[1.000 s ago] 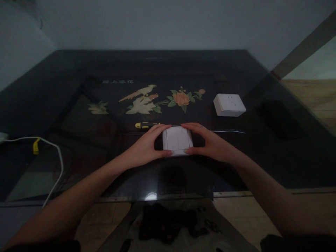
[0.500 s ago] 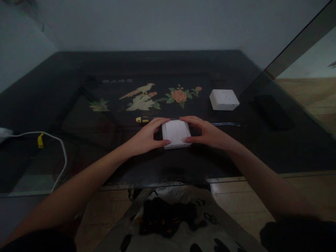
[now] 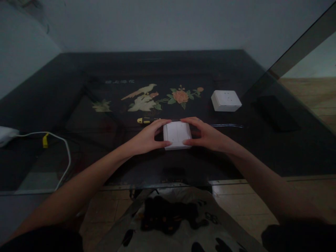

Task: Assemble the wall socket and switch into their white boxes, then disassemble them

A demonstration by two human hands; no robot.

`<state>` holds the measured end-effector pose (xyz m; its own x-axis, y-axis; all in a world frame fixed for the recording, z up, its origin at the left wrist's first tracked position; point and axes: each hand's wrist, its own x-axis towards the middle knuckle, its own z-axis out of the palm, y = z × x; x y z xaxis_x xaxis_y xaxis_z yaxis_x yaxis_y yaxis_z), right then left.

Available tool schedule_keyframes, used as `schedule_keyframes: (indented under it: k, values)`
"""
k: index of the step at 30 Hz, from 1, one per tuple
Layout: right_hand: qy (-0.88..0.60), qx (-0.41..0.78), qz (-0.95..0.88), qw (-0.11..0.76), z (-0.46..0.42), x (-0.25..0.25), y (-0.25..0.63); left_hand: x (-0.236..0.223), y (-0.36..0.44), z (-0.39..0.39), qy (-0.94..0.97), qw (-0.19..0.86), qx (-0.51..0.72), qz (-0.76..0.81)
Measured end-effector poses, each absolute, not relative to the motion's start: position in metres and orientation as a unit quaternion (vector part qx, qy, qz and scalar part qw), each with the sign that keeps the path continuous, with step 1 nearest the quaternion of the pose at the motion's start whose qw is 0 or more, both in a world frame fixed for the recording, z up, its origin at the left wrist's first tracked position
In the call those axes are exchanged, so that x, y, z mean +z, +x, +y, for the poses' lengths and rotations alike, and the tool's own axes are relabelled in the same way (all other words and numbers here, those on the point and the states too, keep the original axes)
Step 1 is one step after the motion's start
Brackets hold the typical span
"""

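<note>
Between my two hands is a white two-rocker wall switch (image 3: 177, 133), lying face up on the dark table. My left hand (image 3: 154, 136) grips its left side, thumb on the near edge and fingers at the far edge. On the other side my right hand (image 3: 202, 134) holds it the same way, thumb near the front right corner. Just behind my left fingers lies a screwdriver (image 3: 145, 120) with a yellow and black handle; its shaft is partly hidden by my hands and the switch.
A white wall socket on a box (image 3: 226, 101) stands at the back right. Beside it lies a dark flat object (image 3: 277, 113). A thin shiny strip (image 3: 228, 125) extends right of my right hand. At left, a white cable (image 3: 67, 147) with a yellow tag (image 3: 45, 140) runs from a white plug-like block (image 3: 7, 135).
The whole view has shifted slightly, so things appear a little further right. My hands keep the same grip on the switch, with hardly any movement.
</note>
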<state>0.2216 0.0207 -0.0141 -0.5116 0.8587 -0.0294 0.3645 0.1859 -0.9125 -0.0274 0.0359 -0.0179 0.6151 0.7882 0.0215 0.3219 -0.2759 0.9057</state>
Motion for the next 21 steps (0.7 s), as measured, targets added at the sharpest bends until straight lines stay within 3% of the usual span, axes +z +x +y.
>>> schedule_keyframes:
  k: [21]
  values:
    - [-0.401, 0.521, -0.705, 0.266, 0.0240, -0.0194, 0.2244, -0.0242, -0.0295, 0.0352, 0.757, 0.474, 0.258, 0.369]
